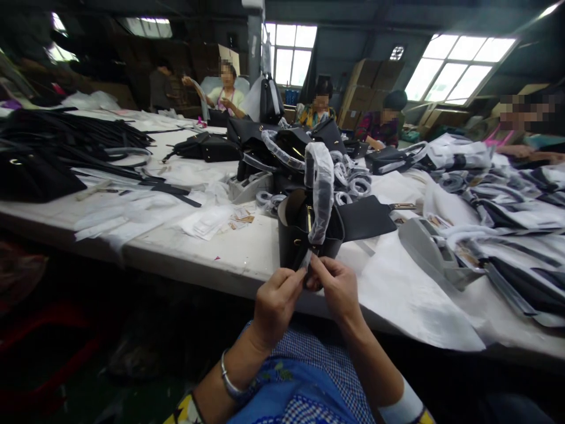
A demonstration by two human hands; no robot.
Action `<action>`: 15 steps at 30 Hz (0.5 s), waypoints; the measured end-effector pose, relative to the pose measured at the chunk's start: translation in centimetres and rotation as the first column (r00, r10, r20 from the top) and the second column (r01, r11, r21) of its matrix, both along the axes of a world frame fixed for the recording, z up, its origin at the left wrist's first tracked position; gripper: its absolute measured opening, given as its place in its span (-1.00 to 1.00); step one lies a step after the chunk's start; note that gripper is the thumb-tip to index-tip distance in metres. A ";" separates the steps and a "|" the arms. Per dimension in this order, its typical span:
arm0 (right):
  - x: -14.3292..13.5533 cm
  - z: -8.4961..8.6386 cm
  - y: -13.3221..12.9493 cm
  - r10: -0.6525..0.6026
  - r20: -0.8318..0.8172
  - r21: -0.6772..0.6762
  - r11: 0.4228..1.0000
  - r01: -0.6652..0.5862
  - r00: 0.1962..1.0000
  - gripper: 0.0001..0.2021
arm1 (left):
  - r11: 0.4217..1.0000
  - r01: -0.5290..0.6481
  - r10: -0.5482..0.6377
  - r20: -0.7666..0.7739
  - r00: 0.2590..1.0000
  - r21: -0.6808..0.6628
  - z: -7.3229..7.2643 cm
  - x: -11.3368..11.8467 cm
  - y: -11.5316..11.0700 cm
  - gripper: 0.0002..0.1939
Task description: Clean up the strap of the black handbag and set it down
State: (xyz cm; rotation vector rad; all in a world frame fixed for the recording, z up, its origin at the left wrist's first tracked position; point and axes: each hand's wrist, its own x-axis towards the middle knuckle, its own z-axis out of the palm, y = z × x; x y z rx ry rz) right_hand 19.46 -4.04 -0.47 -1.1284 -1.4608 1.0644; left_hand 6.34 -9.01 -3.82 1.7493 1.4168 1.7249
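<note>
A black handbag (296, 234) stands upright at the near edge of the white table (229, 253). Its handle (321, 188) is wrapped in white foam sheet and arches above the bag. My left hand (274, 303) and my right hand (337, 285) meet just below the bag's front, fingers pinched on the lower end of the foam wrap where the handle joins the bag. A silver bangle sits on my left wrist.
Black straps (79, 141) and more bags (207, 147) cover the left and middle of the table. Wrapped handles (353, 176) and a grey tape dispenser (435, 250) lie to the right. Several other people sit at the far side. White paper sheets (410, 294) hang over the near edge.
</note>
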 end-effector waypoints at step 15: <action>-0.4 -0.5 -0.1 0.049 0.006 -0.093 0.994 -0.048 0.999 -0.58 | 0.949 0.225 -0.096 -0.474 0.875 0.222 -2.5 -3.3 -3.8 -0.54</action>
